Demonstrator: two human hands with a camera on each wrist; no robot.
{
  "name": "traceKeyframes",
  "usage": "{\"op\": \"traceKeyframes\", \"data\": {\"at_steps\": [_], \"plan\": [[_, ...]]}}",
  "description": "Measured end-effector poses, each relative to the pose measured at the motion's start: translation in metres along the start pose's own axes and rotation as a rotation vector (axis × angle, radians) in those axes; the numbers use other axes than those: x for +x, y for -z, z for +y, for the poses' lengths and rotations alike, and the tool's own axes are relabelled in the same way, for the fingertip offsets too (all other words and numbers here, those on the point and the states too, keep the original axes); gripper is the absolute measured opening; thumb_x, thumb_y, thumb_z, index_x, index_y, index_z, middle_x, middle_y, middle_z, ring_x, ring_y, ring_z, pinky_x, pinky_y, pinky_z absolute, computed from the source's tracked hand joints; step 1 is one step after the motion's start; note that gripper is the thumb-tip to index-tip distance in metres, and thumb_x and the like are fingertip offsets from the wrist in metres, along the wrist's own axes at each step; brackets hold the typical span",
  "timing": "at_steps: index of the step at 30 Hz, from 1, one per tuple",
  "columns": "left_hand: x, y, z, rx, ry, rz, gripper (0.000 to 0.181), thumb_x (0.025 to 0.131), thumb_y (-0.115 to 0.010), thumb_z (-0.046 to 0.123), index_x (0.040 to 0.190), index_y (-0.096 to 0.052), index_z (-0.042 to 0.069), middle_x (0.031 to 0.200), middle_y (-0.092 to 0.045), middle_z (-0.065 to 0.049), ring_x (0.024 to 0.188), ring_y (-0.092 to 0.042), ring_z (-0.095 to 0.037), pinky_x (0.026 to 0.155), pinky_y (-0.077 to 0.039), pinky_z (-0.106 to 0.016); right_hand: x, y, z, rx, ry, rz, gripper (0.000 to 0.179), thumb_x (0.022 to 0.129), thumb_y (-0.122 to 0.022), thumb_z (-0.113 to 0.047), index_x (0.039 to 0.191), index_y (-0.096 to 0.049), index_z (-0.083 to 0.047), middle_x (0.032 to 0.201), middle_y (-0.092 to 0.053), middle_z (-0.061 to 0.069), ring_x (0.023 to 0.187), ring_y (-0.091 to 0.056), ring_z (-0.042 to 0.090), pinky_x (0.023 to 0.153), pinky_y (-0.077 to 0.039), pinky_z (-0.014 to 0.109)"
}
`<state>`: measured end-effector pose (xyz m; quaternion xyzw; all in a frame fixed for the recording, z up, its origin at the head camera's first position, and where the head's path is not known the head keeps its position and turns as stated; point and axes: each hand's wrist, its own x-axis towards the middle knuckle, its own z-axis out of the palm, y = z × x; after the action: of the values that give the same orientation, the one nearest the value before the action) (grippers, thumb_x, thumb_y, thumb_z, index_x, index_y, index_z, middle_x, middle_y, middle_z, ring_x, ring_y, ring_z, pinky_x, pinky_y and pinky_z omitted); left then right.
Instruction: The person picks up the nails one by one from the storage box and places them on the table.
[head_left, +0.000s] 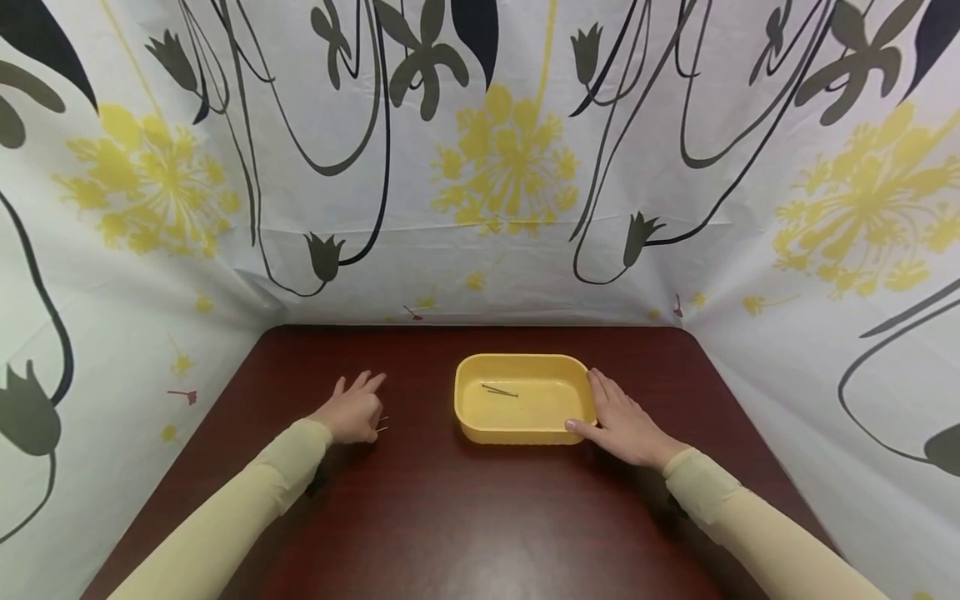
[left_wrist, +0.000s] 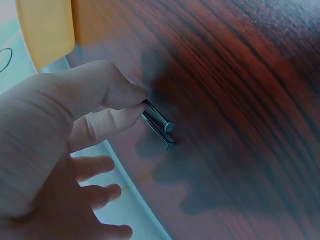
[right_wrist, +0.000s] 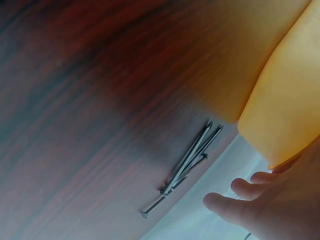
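Observation:
My left hand is above the left side of the table. Its thumb and index finger pinch two dark metal nails, heads outward, while the other fingers are spread. A yellow plastic tray stands to the right of it, with two nails lying inside. At the tray's right end, my right hand rests with straight fingers along the side and the thumb at the near rim. Several loose nails lie in a small heap on the wood in the right wrist view; in the head view I cannot make them out.
The dark reddish-brown table has rounded far corners. A white cloth with yellow and grey flowers hangs behind it and along both sides.

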<state>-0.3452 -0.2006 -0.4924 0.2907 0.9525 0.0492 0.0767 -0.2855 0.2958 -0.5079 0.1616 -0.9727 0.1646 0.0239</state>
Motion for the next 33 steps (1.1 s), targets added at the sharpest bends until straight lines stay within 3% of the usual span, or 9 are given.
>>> {"op": "traceKeyframes", "data": {"at_steps": [18,26,33], "plan": [[-0.001,0.002,-0.002,-0.017,0.007,0.017,0.031,0.079,-0.081,0.015,0.060,-0.059,0.024,0.160,-0.026,-0.025,0.147,-0.015,-0.051,0.106,-0.010,-0.078,-0.001,0.001,-0.002,0.007,0.011,0.013,0.109,0.094,-0.046,-0.074,0.160,-0.006,0.003,0.165,-0.011,0.022,0.150,-0.017,0.039,0.113,-0.026,0.062],[0.011,0.025,0.012,-0.037,-0.037,0.094,0.024,0.088,-0.074,0.019,0.070,-0.058,0.024,0.153,-0.041,-0.023,0.145,-0.028,-0.046,0.107,-0.020,-0.075,-0.001,0.001,0.000,-0.005,0.012,0.022,0.108,0.094,-0.046,-0.074,0.160,-0.007,0.003,0.165,-0.012,0.023,0.150,-0.017,0.039,0.113,-0.026,0.061],[0.029,0.045,0.038,0.004,-0.083,0.216,0.009,0.089,-0.067,0.020,0.082,-0.063,0.023,0.140,-0.057,-0.012,0.135,-0.047,-0.032,0.104,-0.038,-0.060,-0.001,0.000,-0.001,0.000,0.006,0.007,0.110,0.093,-0.045,-0.076,0.160,-0.005,0.001,0.165,-0.012,0.021,0.151,-0.016,0.037,0.114,-0.025,0.058]]}}
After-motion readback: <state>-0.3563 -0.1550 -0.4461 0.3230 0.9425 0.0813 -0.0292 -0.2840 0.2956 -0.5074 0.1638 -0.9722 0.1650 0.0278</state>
